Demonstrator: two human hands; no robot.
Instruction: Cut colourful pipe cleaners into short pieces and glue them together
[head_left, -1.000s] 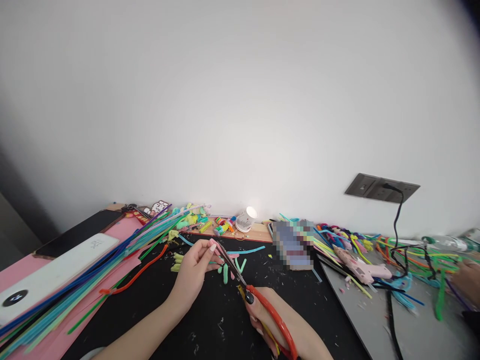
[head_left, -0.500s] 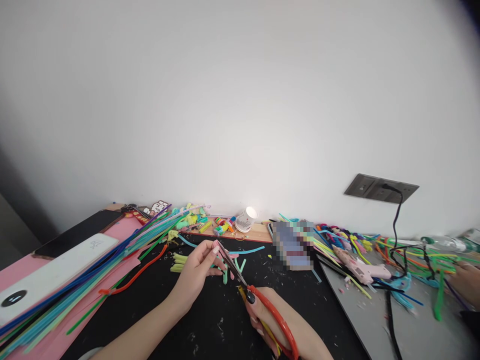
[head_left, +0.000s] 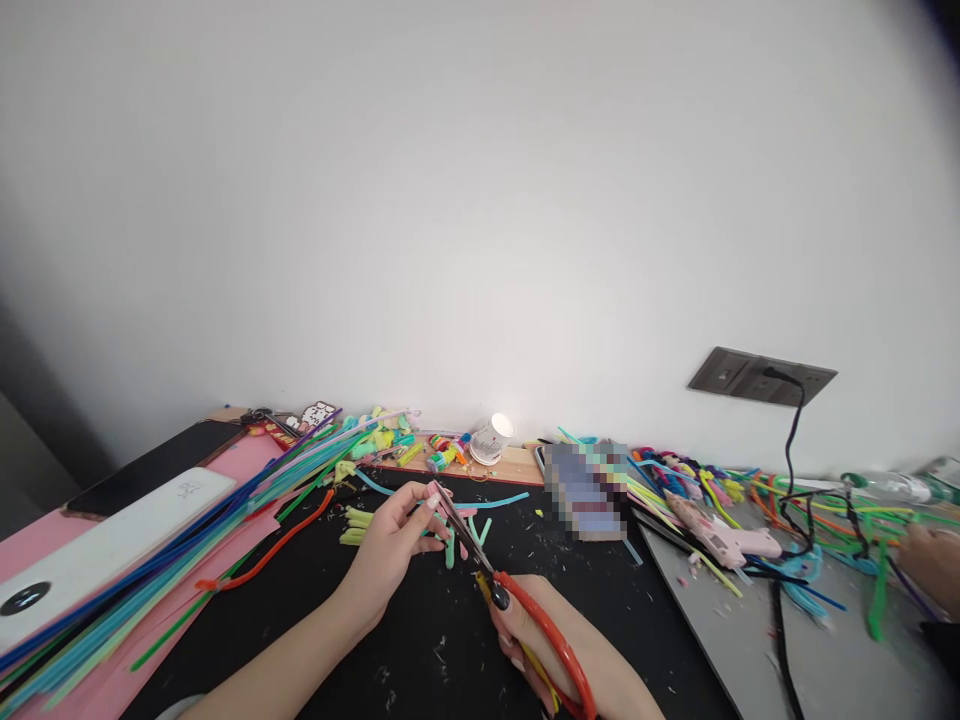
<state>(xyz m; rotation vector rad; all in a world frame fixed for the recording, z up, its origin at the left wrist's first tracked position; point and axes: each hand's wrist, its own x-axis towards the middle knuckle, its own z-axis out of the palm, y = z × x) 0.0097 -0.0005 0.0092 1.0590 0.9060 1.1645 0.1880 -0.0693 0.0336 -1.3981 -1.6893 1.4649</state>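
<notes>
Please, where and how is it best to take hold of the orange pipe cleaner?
I would pinch the orange pipe cleaner near its middle, from above, fingers across its thin width. That stretch curves over the black mat, apart from other strips; its left end meets the green pipe cleaner.

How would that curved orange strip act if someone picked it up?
The orange strip would probably feel very light, being so thin. It looks bendy yet not limp, since it holds a curve and a crook at its near end. That uneven shape would likely make it swing or twist rather than roll.
</notes>
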